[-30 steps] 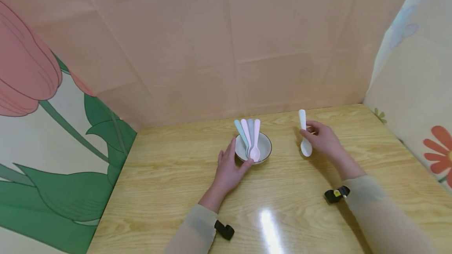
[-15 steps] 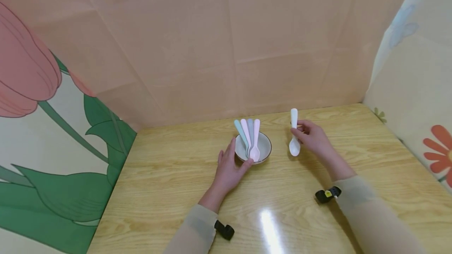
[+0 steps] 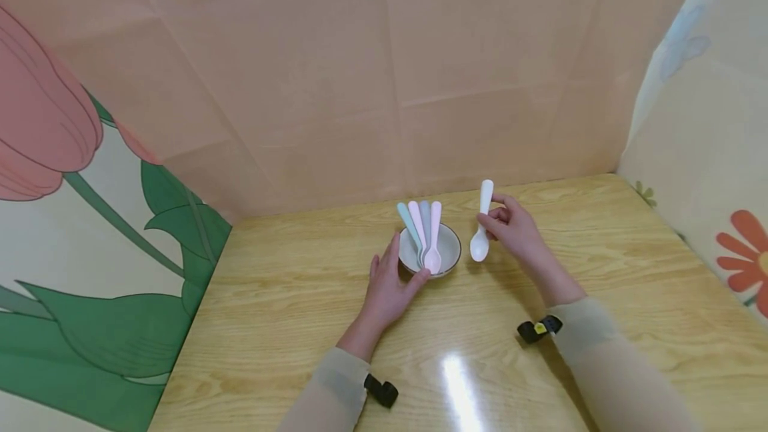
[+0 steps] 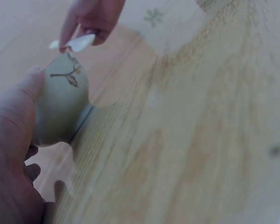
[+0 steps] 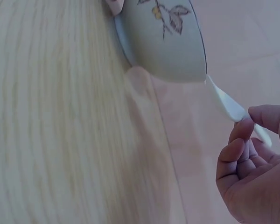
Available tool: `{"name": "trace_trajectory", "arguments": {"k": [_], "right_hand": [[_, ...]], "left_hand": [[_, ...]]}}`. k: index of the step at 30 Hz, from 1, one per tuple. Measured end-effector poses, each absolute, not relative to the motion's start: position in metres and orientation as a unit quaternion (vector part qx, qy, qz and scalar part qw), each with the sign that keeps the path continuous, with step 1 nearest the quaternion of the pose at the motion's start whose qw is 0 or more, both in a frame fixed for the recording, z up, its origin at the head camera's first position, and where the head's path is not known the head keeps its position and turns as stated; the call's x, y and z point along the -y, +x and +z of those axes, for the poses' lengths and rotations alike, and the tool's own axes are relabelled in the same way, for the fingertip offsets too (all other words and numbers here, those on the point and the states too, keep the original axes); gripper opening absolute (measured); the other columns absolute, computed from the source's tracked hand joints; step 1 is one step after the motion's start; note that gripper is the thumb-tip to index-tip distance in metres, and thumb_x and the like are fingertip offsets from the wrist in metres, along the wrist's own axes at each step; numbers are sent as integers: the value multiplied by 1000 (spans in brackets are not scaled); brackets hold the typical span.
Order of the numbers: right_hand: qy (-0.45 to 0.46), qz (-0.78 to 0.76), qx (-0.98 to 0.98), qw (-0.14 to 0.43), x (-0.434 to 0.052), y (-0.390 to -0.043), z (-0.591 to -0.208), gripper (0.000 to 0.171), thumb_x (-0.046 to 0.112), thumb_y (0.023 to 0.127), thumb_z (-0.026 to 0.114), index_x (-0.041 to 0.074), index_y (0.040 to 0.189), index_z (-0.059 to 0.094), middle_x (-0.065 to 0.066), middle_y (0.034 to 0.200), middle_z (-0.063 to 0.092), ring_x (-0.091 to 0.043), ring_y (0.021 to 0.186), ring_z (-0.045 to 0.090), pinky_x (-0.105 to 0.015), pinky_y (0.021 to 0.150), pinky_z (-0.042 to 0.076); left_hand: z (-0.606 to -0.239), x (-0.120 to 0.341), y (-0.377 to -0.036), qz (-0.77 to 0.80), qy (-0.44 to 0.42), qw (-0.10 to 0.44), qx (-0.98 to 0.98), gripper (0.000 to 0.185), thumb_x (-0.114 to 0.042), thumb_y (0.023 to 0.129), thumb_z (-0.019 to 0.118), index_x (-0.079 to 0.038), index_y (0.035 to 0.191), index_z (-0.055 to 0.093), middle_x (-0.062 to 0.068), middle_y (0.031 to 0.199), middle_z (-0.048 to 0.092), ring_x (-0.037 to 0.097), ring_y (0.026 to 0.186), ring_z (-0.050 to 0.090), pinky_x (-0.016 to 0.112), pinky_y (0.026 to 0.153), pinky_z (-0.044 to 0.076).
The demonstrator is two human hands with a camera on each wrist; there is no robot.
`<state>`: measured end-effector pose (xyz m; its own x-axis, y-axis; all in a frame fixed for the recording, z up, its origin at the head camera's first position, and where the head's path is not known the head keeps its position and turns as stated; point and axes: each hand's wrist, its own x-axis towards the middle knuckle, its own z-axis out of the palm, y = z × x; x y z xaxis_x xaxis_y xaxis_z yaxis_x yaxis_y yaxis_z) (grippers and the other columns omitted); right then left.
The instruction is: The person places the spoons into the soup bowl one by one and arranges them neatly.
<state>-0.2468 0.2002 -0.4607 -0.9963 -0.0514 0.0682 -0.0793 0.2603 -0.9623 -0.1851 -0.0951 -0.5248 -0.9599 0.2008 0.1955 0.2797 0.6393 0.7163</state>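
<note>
A small white bowl (image 3: 450, 251) with a leaf sprig on its side stands on the wooden table (image 3: 300, 305). Several pastel spoons (image 3: 427, 232) lie in it, handles fanned toward the back wall. My left hand (image 3: 389, 280) cups the bowl's near-left side, thumb and fingers curled round it; in the left wrist view the bowl (image 4: 60, 105) sits against that hand (image 4: 14, 140). My right hand (image 3: 507, 222) pinches a white spoon (image 3: 482, 225) by its handle, bowl end down, just right of the bowl. The right wrist view shows the spoon (image 5: 231, 108) close beside the bowl (image 5: 170, 42).
A peach wall stands close behind the table. A tulip-print panel (image 3: 72, 219) closes the left side and a flower-print panel (image 3: 708, 152) the right. Black wrist bands (image 3: 537, 329) sit at both sleeves. Bare wood stretches in front of the bowl.
My right hand has carried the white spoon leftward, from well right of the bowl to just beside its rim. The left hand and bowl have stayed put.
</note>
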Motion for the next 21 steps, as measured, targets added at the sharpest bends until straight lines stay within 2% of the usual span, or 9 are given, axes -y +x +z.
{"name": "trace_trajectory", "arguments": {"k": [9,21], "right_hand": [[39,647,761,10,-183,-245,-453,78,12,108,73,3,171,28,-6,100,66,-8,78,65,-26,77,61],[51,653,755,19,-159,-245,-448,68,18,111,70,7,167,33,-9,99,68,-12,77,65,-28,78,60]], "left_hand": [[-524,96,-186,-404,-135,47,903,103,-65,106,63,-9,178,14,10,180,28,28,166,27,60,135,6],[-521,96,-184,-410,-135,43,901,103,-63,107,64,-7,177,15,13,180,29,29,165,28,60,135,6]]}}
